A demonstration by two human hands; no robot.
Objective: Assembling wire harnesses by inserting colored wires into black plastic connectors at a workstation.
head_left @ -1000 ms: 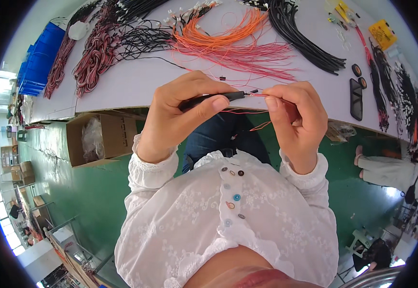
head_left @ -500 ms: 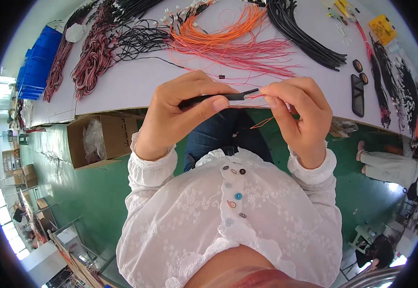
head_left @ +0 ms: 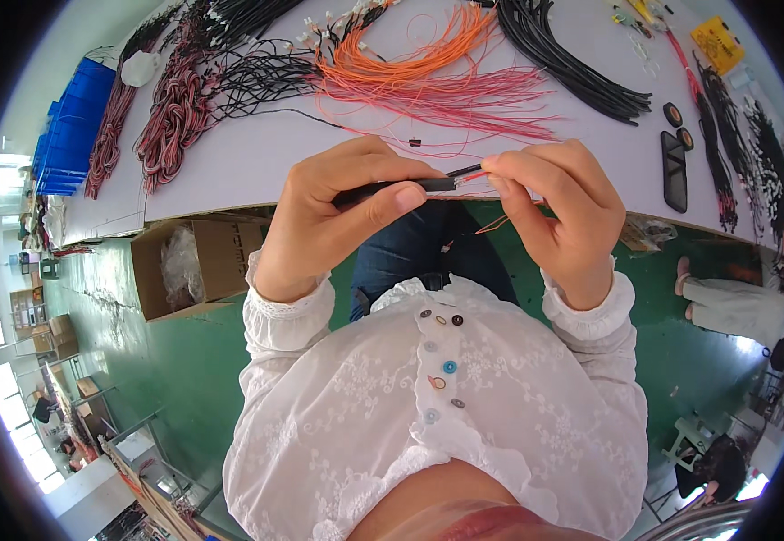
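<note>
In front of my body, near the table edge, my left hand (head_left: 333, 212) is closed around a black tube (head_left: 439, 184), thumb along its near side. Thin wires, one black (head_left: 467, 170) and one red (head_left: 474, 177), come out of the tube's right end. My right hand (head_left: 568, 207) pinches these wires between thumb and fingertips, a short way from the tube. Below my right hand hangs a thin orange wire (head_left: 493, 224) with a small end piece; where it joins is hidden.
On the table (head_left: 230, 167) lie orange wires (head_left: 392, 65), pink wires (head_left: 437, 104), black tubes (head_left: 581, 77) and red-black bundles (head_left: 168, 144). A black tool (head_left: 674, 171) and a yellow box (head_left: 717, 45) are at right. Blue bins (head_left: 75, 126) stand left; a cardboard box (head_left: 225, 261) is below.
My right hand has shifted slightly left and up with the wires. My left hand keeps its hold on the tube, nearly unmoved.
</note>
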